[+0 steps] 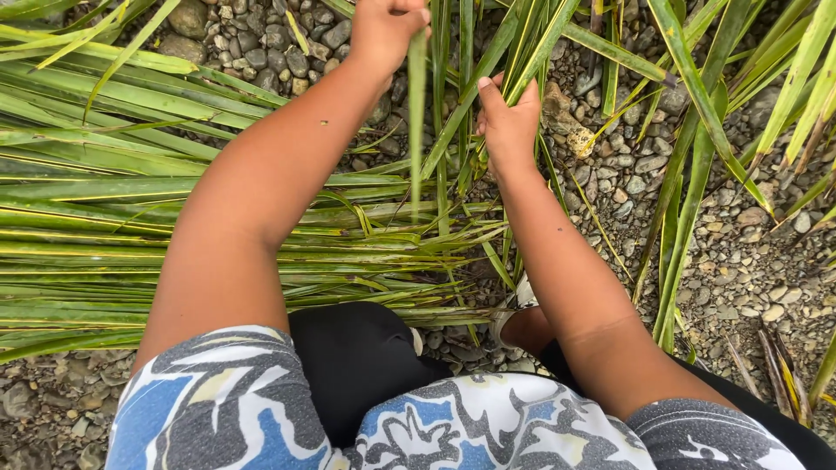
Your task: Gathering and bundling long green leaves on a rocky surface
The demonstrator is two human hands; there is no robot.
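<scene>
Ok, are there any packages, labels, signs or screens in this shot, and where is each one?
None in view.
Only long green flax-like leaves, piled flat at left and standing at right.
Grey gravel ground beneath them.
The left hand pinches one narrow leaf strip that hangs down; the right hand grasps upright leaves.

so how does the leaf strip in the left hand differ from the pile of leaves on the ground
The leaf strip hangs upright, pinched in the left hand; the pile of leaves lies flat across the gravel. The strip is one narrow piece; the pile holds many broad blades. The right hand grips standing leaves beside it. Both are long and green.
</scene>
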